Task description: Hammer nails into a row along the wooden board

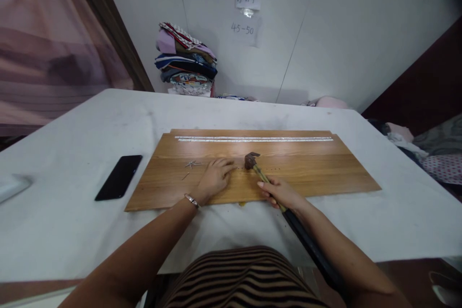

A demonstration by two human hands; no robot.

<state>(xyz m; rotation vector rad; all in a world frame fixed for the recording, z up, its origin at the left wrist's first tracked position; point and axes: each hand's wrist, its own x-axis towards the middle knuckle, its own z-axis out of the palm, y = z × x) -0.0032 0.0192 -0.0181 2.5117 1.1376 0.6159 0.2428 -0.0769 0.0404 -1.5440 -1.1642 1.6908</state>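
My right hand is closed around the yellowish upper shaft of a claw hammer. Its black grip runs back along my right forearm. The rusty hammer head is low over a wooden board, just right of my left fingertips; whether it touches the wood I cannot tell. My left hand lies on the board with fingers stretched out toward the hammer head. Left of that hand is a small pile of nails, with a single nail apart from it. Small dark dots, in a row, mark the board near the hammer.
Two white strips run along the board's far side. A black phone lies left of the board on the white table. Folded clothes are stacked behind the table's far edge, against the wall. A white object is at far left.
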